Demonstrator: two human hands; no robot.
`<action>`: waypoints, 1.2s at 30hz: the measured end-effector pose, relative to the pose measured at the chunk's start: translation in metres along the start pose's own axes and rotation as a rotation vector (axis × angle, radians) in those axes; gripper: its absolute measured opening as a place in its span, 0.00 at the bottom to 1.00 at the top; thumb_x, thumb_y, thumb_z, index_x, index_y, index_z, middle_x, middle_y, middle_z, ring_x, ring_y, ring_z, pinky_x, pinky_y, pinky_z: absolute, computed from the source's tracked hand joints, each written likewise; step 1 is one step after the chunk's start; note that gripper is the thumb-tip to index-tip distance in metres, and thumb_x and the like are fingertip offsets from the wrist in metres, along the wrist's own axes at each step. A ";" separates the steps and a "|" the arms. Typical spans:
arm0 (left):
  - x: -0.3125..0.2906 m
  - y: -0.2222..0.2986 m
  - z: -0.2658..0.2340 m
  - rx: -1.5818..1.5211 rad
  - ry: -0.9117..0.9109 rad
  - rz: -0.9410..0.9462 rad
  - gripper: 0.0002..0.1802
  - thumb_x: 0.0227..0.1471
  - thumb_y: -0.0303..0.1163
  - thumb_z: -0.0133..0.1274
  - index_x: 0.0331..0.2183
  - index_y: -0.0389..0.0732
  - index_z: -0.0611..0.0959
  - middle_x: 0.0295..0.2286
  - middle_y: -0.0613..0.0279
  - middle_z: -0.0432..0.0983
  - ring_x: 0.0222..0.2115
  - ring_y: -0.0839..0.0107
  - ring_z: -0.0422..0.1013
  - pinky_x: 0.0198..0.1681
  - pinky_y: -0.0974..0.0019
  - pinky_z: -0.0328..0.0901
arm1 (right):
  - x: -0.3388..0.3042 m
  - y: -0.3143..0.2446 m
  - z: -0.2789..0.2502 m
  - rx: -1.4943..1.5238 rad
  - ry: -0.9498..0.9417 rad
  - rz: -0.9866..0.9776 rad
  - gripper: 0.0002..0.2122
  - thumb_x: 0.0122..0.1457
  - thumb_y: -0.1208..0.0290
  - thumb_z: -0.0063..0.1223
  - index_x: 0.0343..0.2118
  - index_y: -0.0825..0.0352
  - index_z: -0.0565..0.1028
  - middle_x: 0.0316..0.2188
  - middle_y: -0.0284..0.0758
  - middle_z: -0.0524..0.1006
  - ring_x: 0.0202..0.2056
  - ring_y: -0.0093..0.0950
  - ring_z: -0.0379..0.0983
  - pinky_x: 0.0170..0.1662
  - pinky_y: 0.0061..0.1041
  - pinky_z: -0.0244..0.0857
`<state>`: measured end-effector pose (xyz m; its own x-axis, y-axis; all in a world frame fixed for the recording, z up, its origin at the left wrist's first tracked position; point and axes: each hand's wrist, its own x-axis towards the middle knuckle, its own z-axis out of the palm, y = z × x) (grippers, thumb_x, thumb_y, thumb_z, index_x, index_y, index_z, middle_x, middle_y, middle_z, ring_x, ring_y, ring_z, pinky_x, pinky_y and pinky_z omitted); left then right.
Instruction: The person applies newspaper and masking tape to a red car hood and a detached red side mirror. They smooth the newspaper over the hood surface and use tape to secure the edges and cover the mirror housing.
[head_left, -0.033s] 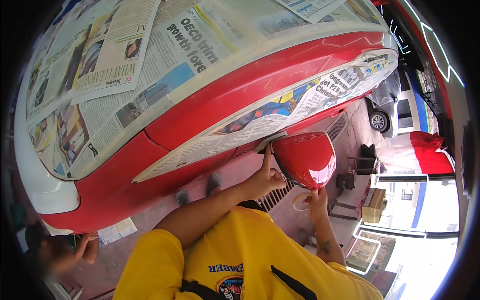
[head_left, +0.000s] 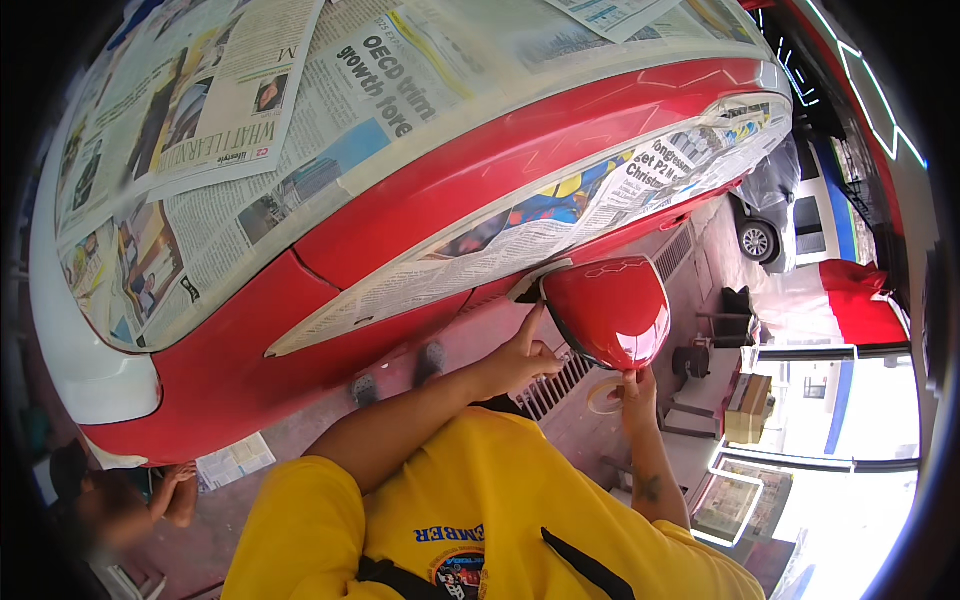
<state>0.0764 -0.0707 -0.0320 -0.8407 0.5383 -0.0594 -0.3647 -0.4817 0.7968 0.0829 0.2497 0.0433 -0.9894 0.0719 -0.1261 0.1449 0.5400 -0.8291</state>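
Observation:
A red car side mirror (head_left: 608,308) with a dark edge juts out from the car's side in front of me. My left hand (head_left: 517,362) is at its inner edge, the index finger stretched up against the rim and the other fingers curled, with nothing visible in them. At the mirror's lower tip is my right hand (head_left: 637,392), its fingertips against the housing. A roll of masking tape (head_left: 604,398) is in that hand, partly hidden by the fingers. Newspaper (head_left: 590,205) covers the side windows, bordered by pale tape.
More newspaper (head_left: 330,130) covers the windshield of the red car (head_left: 500,170). Another person (head_left: 110,500) is low at the far left, near a newspaper sheet (head_left: 235,462) on the floor. A floor grate (head_left: 553,390) lies beneath; a cardboard box (head_left: 748,408) stands at right.
My left index fingertip has shifted slightly down along the mirror's inner edge. My right hand and the tape roll have hardly moved.

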 end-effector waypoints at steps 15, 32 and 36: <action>-0.026 0.019 -0.028 0.287 0.289 0.197 0.49 0.65 0.30 0.64 0.78 0.37 0.57 0.42 0.57 0.82 0.42 0.70 0.79 0.52 0.64 0.74 | 0.003 -0.001 -0.004 0.278 -0.034 -0.007 0.54 0.57 0.42 0.79 0.79 0.57 0.57 0.58 0.31 0.81 0.48 0.19 0.78 0.34 0.18 0.74; 0.024 0.035 -0.029 0.399 0.233 0.195 0.58 0.61 0.25 0.65 0.82 0.48 0.50 0.37 0.59 0.82 0.38 0.73 0.79 0.48 0.65 0.74 | -0.042 -0.030 0.059 0.549 0.266 0.145 0.35 0.77 0.48 0.58 0.77 0.64 0.62 0.44 0.30 0.79 0.25 0.14 0.69 0.27 0.20 0.73; 0.016 0.046 -0.021 0.459 0.206 0.140 0.62 0.60 0.24 0.65 0.82 0.49 0.46 0.34 0.60 0.81 0.36 0.72 0.79 0.44 0.64 0.74 | -0.037 -0.053 0.066 0.650 0.293 0.221 0.25 0.81 0.49 0.51 0.68 0.63 0.73 0.39 0.25 0.78 0.21 0.13 0.63 0.27 0.21 0.73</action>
<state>0.0376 -0.0986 -0.0093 -0.9470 0.3210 -0.0136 -0.0690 -0.1618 0.9844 0.1125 0.1627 0.0556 -0.8851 0.3912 -0.2522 0.2264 -0.1114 -0.9676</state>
